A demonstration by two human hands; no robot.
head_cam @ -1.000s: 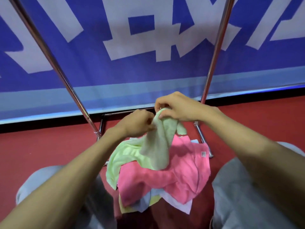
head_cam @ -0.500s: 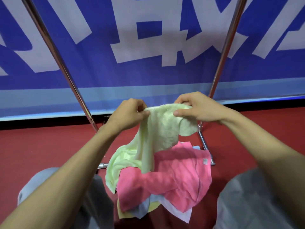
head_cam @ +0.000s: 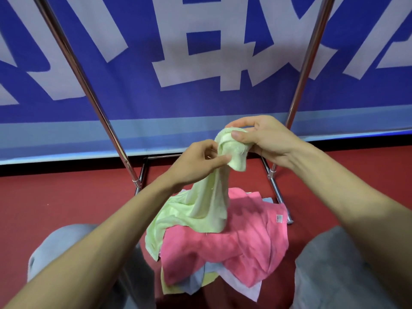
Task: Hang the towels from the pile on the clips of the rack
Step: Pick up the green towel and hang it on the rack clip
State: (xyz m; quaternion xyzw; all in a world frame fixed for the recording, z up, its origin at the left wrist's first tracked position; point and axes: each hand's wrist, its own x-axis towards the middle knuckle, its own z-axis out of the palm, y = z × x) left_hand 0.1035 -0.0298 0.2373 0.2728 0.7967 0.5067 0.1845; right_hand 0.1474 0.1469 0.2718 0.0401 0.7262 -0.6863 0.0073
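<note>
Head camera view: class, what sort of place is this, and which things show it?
Probably an indoor hall or staged work area, not a home: a big blue banner with white lettering along the wall, a red floor, and a metal rack by a pile of towels.

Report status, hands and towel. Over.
Left grip and right grip both pinching green towel top edge. Lower end draped on pink towel in pile. No clips in view; rack poles ahead.
</note>
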